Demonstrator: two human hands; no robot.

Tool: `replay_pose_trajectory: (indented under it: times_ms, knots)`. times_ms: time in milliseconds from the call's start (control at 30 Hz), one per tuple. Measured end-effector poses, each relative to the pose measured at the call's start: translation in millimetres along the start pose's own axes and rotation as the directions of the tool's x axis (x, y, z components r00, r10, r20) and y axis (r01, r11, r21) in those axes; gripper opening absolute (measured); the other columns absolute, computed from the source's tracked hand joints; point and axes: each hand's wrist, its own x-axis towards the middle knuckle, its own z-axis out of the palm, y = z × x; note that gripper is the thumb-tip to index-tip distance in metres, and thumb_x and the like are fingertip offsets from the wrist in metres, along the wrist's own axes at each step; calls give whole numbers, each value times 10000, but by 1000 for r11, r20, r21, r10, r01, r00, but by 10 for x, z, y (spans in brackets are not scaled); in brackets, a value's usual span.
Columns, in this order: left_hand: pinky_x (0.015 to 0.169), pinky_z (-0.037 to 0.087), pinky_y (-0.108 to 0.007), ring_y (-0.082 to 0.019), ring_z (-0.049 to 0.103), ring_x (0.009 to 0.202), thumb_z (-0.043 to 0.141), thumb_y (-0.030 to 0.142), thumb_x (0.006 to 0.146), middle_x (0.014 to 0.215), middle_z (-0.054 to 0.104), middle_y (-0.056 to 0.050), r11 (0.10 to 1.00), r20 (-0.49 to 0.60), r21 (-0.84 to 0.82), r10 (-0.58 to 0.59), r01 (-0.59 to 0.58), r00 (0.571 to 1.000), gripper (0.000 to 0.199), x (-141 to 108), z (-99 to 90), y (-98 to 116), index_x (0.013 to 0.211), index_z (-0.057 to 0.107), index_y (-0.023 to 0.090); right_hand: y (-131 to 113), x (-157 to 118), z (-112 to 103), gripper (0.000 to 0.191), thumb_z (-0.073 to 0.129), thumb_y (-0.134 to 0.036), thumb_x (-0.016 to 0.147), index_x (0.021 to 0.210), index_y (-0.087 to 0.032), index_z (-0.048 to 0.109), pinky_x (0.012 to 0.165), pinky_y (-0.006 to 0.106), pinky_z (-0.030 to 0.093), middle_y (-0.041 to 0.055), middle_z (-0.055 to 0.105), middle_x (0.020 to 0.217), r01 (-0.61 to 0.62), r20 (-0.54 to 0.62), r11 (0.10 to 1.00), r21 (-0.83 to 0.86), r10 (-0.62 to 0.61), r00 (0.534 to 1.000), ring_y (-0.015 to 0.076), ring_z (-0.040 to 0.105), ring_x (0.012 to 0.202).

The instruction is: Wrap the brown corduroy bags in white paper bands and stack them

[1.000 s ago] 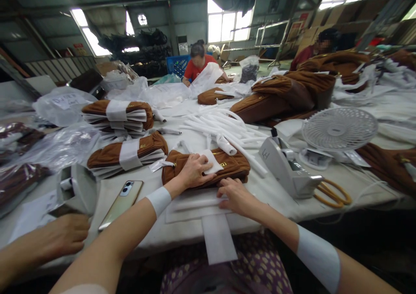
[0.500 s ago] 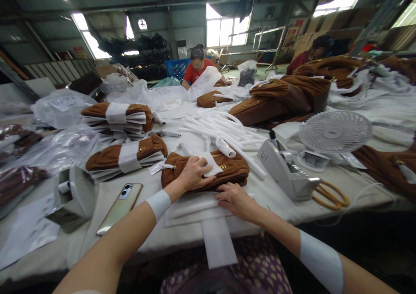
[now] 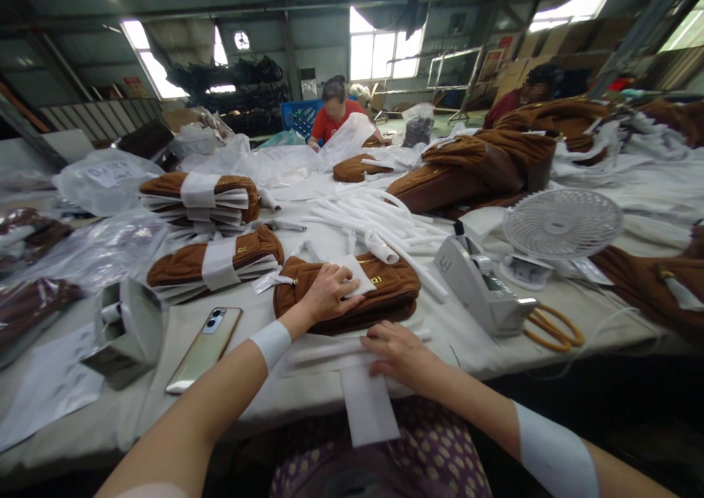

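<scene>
A brown bag with a zip and a gold-coloured fitting lies on the table in front of me. My left hand rests on it, fingers spread over a white piece on its top. Below the bag's near edge, my right hand lies with fingers apart on white sheets. A white strip comes out from under the sheets and hangs over the table's front edge. Beside the bag, to the left, is another brown bag with a white band around it.
A phone and a grey tape dispenser lie left. On the right are another dispenser, yellow-handled scissors and a white fan. White tubes and brown bags lie behind. A person in red sits across.
My right hand has moved slightly down, away from the bag's near edge, onto the white sheets and strip. My left hand has stayed on the bag.
</scene>
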Motion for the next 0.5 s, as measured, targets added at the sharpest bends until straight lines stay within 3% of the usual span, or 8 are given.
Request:
replay_pose_trajectory:
  times_ms: [100,267,433,500]
  knots:
    - [927,400,-403,-230,530,947,445,439,979,1021,611,-82,1000,20,16,24,-24,1000,338,0,-28,36,1120,677,237,-13,30,53,76,664,-137,873,942,-169,664,742,306,451,50,633,895,33,-5,991,-128,-34,999,194,559,839]
    - [906,437,-388,-224,554,922,392,450,998,996,613,-86,999,61,43,31,-34,998,380,-4,-100,133,1097,673,216,-37,48,156,165,514,-31,906,923,-133,643,706,308,471,63,612,855,78,-22,956,-283,-88,996,197,554,816]
    - [930,460,-461,-326,527,1103,580,655,842,1331,496,-195,996,98,77,-53,45,994,595,-107,-178,308,1153,624,150,-52,17,218,123,540,-51,905,943,-124,632,717,319,474,65,619,883,50,-51,956,-287,-67,996,203,558,833]
    - [949,456,-450,-313,536,1110,577,614,868,1300,538,-180,994,140,73,-85,76,986,535,-113,-205,350,1122,623,145,-65,20,233,117,537,-51,904,913,-127,626,711,329,462,67,615,876,44,-68,947,-319,-70,995,209,549,822]
